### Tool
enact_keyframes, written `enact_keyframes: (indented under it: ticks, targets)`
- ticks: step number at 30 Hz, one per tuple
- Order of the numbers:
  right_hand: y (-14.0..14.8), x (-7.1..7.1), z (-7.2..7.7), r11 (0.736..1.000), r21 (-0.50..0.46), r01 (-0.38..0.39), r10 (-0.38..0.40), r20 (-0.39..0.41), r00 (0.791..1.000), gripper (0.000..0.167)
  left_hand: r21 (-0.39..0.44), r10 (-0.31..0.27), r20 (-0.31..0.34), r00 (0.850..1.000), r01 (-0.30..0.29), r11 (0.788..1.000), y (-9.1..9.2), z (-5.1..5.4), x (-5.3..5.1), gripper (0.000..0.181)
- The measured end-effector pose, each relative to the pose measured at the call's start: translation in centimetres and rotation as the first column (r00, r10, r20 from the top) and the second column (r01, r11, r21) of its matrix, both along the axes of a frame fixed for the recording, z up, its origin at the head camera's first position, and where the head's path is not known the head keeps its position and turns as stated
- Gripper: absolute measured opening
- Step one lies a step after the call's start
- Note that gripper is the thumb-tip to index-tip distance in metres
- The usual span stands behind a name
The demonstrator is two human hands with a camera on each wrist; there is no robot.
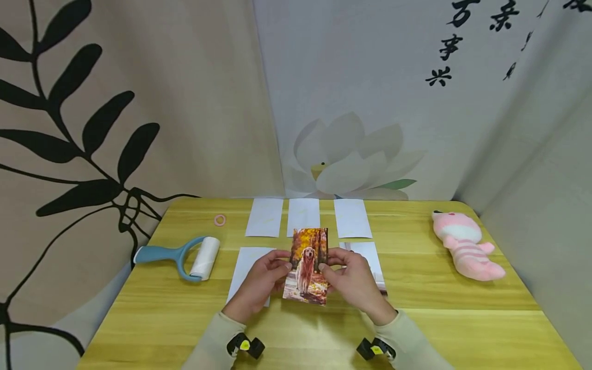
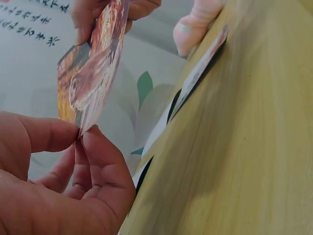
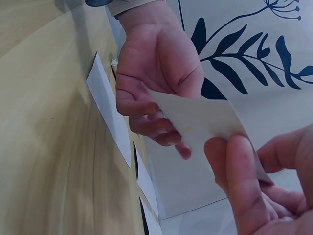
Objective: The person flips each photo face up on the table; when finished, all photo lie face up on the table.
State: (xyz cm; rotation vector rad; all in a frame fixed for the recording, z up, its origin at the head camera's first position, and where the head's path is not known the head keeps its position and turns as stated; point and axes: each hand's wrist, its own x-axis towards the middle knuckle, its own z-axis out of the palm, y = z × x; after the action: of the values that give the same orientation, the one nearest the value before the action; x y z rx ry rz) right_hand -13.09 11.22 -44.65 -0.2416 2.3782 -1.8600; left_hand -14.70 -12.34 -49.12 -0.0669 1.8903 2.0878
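Note:
A photo card (image 1: 305, 270) printed with a golden dog among autumn trees is held up over the table, picture side toward the head camera. My left hand (image 1: 263, 277) pinches its left edge between thumb and fingers. At the opposite edge, my right hand (image 1: 353, 277) pinches it the same way. The right wrist view shows the card's plain white back (image 3: 195, 115). Beneath the left hand lies a white card (image 1: 240, 267). Another card (image 1: 370, 254), with a strip of print along its lower edge, is partly covered by the right hand.
Along the table's back edge lie three white cards (image 1: 264, 218). A blue-handled lint roller (image 1: 162, 254) and a small pink ring (image 1: 219, 220) are at left. At right lies a pink plush toy (image 1: 467, 246). Curtains (image 1: 208, 103) stand behind the table.

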Motion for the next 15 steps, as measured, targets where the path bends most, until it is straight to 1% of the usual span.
enact_keyframes:
  ticks: [4,10,15]
  targets:
    - [0.0,-0.2,-0.3,1.000,0.019,0.023,-0.023,0.002,1.000,0.036,0.002,-0.002,-0.006,1.000,0.002,1.000,-0.3,-0.1,0.0,0.032]
    - [0.2,-0.7,-1.1,0.998,0.013,0.068,-0.068,0.033,0.997,0.046,-0.048,0.041,-0.007,0.999,-0.041,0.998,-0.6,-0.1,0.1,0.030]
    - [0.4,-1.0,-2.0,0.996,0.030,0.082,-0.083,0.025,0.996,0.056,-0.078,0.074,-0.009,0.997,-0.074,0.994,-0.6,-0.1,-0.1,0.032]
